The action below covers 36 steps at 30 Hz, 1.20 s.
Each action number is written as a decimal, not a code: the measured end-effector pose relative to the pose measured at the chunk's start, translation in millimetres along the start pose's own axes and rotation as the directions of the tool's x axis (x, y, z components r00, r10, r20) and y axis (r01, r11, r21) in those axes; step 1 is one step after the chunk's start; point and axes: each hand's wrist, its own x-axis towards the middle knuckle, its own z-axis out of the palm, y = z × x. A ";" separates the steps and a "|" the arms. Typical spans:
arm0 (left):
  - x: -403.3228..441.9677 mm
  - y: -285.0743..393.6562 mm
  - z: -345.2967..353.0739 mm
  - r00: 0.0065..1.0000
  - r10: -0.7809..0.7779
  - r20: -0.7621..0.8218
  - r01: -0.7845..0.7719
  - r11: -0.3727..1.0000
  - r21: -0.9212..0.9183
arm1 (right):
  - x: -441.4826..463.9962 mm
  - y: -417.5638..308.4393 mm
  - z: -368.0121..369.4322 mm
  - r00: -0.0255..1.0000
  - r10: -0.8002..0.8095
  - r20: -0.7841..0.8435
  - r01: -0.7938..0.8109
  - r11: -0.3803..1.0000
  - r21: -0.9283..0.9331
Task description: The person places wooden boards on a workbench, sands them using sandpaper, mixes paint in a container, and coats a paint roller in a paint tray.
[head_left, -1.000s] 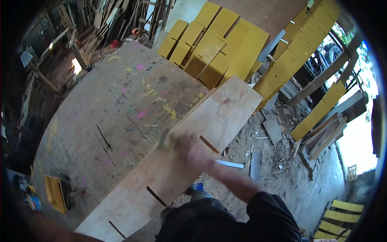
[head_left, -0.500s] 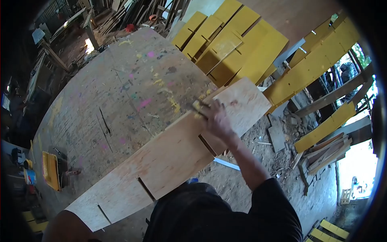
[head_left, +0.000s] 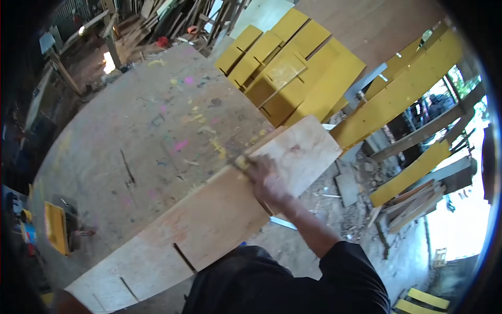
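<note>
A long, pale plywood board (head_left: pixel 209 214) with narrow slots cut in its near edge lies slantwise along the near side of the paint-stained table (head_left: pixel 130 141). My right hand (head_left: pixel 265 180) is over the board's right half, closed around a small dark and yellowish block-like tool (head_left: pixel 241 163). Motion blur keeps me from telling its exact kind. The hand covers most of one slot. At the bottom left corner, a rounded bit of skin, perhaps my left arm, overlaps the board's end. No fingers of my left hand show.
Yellow slotted panels (head_left: pixel 293 68) lean beyond the table's right end, beside a long yellow board (head_left: pixel 402 86). A yellow paint tray (head_left: pixel 56 227) sits at the table's left. Scrap wood (head_left: pixel 418 206) and debris cover the floor at right.
My right hand with the tool has slid a little down and left along the board, now covering a slot that showed before. The whole view has shifted slightly.
</note>
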 end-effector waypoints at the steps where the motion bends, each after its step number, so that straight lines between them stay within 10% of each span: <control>1: -1.8 -2.3 -0.5 1.000 -0.003 0.008 0.003 1.000 0.003 | 0.0 3.6 0.4 0.995 0.040 0.087 -0.044 0.998 0.042; 3: 2.6 -4.6 -0.2 1.000 0.001 0.022 -0.001 1.000 -0.003 | -23.3 10.5 -0.6 0.947 0.162 0.278 -0.199 0.974 0.112; 5: 5.3 -4.8 1.3 1.000 0.010 0.022 -0.010 1.000 -0.008 | 6.3 71.7 1.6 0.979 0.204 -0.015 -0.204 0.978 0.048; 8: 9.3 -5.5 4.1 1.000 0.024 0.015 -0.024 1.000 -0.007 | 17.5 86.9 -5.5 0.918 0.396 0.002 -0.396 0.918 0.032; 14: 15.4 -2.0 2.3 0.999 0.046 0.013 -0.046 0.999 0.008 | -4.5 30.6 -30.8 0.996 0.085 0.010 -0.086 0.987 0.134; 16: 17.8 -2.5 3.7 0.999 0.044 0.021 -0.044 0.999 0.007 | -9.1 89.2 -13.8 0.940 0.340 -0.018 -0.341 0.940 -0.009; 20: 24.0 -2.5 8.2 0.999 0.051 0.018 -0.051 0.999 0.006 | -9.8 125.8 10.3 0.800 0.596 0.075 -0.556 0.688 0.466; 22: 27.7 -1.8 11.2 0.999 0.053 0.014 -0.053 0.999 0.005 | -24.1 42.1 -2.9 0.917 0.398 0.018 -0.364 0.818 0.445; 23: 29.8 -1.2 12.1 0.998 0.055 0.013 -0.055 0.998 0.006 | -22.3 3.3 -19.8 0.992 0.108 -0.065 -0.107 0.994 0.022; 26: 39.6 1.5 15.1 0.998 0.065 0.005 -0.065 0.998 0.003 | -39.1 41.2 -25.7 0.992 -0.011 -0.128 0.014 1.000 0.025; 29: 51.4 6.9 16.7 0.996 0.083 -0.020 -0.083 0.996 -0.015 | -40.9 137.3 -44.7 0.804 0.587 -0.093 -0.585 0.809 0.049; 36: 22.3 66.5 51.7 0.967 0.253 0.032 -0.243 0.952 -0.186 | -94.9 47.5 -81.3 0.907 0.420 0.041 -0.420 0.892 0.168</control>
